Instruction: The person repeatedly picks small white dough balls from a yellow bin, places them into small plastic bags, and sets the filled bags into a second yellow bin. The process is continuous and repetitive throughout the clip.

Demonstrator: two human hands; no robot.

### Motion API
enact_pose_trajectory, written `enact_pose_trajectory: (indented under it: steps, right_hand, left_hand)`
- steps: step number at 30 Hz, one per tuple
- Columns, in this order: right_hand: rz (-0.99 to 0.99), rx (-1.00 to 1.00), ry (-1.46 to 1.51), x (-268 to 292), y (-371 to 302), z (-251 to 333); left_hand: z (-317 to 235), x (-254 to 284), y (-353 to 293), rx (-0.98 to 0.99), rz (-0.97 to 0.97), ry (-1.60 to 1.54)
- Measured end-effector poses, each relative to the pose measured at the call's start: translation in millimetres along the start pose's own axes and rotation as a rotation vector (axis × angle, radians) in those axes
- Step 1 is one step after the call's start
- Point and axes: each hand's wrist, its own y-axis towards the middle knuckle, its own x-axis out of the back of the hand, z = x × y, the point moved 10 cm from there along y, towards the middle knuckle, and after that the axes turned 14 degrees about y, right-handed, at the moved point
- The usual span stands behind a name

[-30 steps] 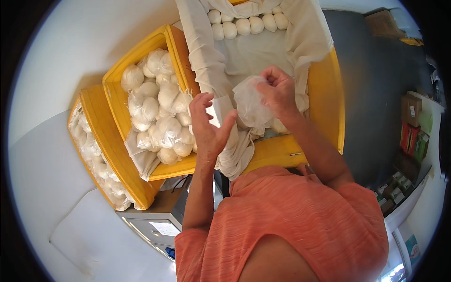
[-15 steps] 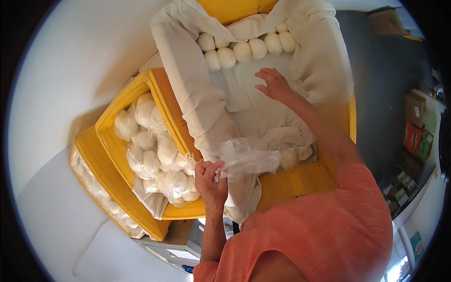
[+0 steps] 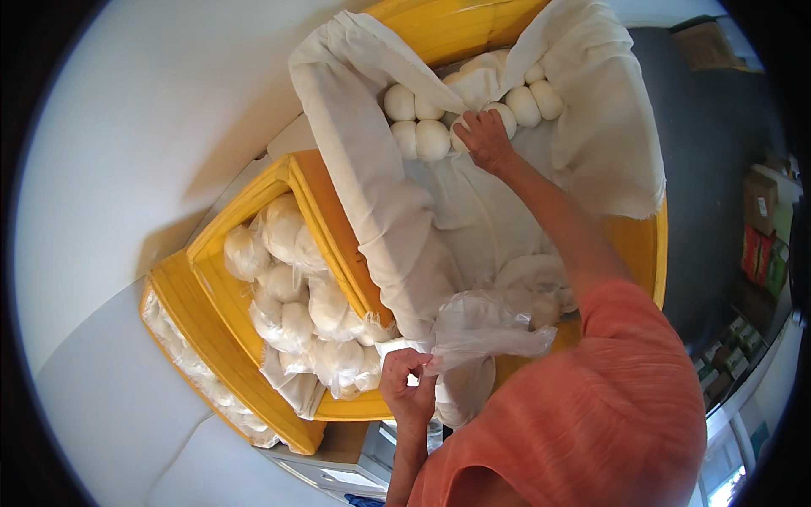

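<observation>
Thumb and fingertips of the left hand (image 3: 408, 390) pinch the edge of a clear bag (image 3: 481, 329), which spreads rightward over the near end of the main crate (image 3: 652, 253). That pinch matches half a second ago; a second ago the right hand (image 3: 487, 139) had the bag, and the left was spread open beside it. An orange shirt (image 3: 608, 389) takes up the lower right. White cloth (image 3: 372, 194) lines the crate and drapes over its sides.

Farther in, the right hand has reached the buns (image 3: 432, 141), set in rows toward the far end; half a second ago it was over bare cloth, short of them. Its fingers curl over one in the front row, though from above I cannot tell whether they have closed on it.

Off to the left, a second crate (image 3: 335, 224) holds bagged buns (image 3: 338, 363), and past it a third crate (image 3: 224, 338) holds more. Boxes (image 3: 759, 207) stand at the far right.
</observation>
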Motion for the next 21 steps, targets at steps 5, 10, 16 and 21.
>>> enact_pose_trajectory:
  steps: [5, 10, 16, 21]
  right_hand:
    - [-0.099, -0.323, 0.374, 18.2, -79.6, 20.1]
    - [0.188, -1.113, 1.366, -27.7, -184.4, 32.2]
    - [-0.264, -0.711, 2.372, 154.0, -176.2, 106.4]
    - [0.165, -0.211, 2.188, 234.1, -189.7, 228.6]
  left_hand:
    - [0.1, 3.1, -6.0, 0.055, 0.047, -0.115]
    - [17.8, 6.0, -7.9, 0.154, 0.028, -0.241]
    - [9.5, 5.2, 2.9, 0.113, 0.025, -0.318]
    - [-19.7, 3.6, -22.4, -0.022, 0.142, -0.343]
